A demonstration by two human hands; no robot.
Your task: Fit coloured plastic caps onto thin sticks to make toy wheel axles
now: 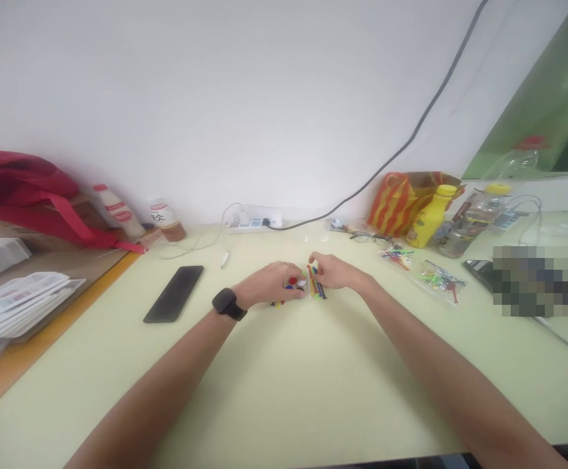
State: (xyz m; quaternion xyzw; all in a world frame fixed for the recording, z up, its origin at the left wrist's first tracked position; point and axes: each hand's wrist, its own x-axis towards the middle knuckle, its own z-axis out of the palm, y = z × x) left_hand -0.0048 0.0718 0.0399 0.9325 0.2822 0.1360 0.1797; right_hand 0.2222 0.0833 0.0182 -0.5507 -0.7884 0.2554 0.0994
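Observation:
My left hand [270, 284], with a black watch on the wrist, is closed around what looks like a small clear bag of coloured pieces [292, 281], red, blue and white ones among them. Just right of it, my right hand [335, 271] has its fingers bent and pinched at thin coloured plastic pieces [315, 284] in red, yellow, green and blue. The two hands almost meet over the pale green table [284, 378]. Below my left fingers a few more coloured bits [277, 303] show. Blur hides the finer shapes.
A black phone [174, 294] lies left. Two bags of coloured pieces [441, 281] lie right, near a yellow bottle [431, 215], a clear bottle [477, 218] and glasses [369, 238]. Behind stand a power strip [255, 220] and white-labelled bottle [167, 220]; paper stacks [25, 299] sit far left.

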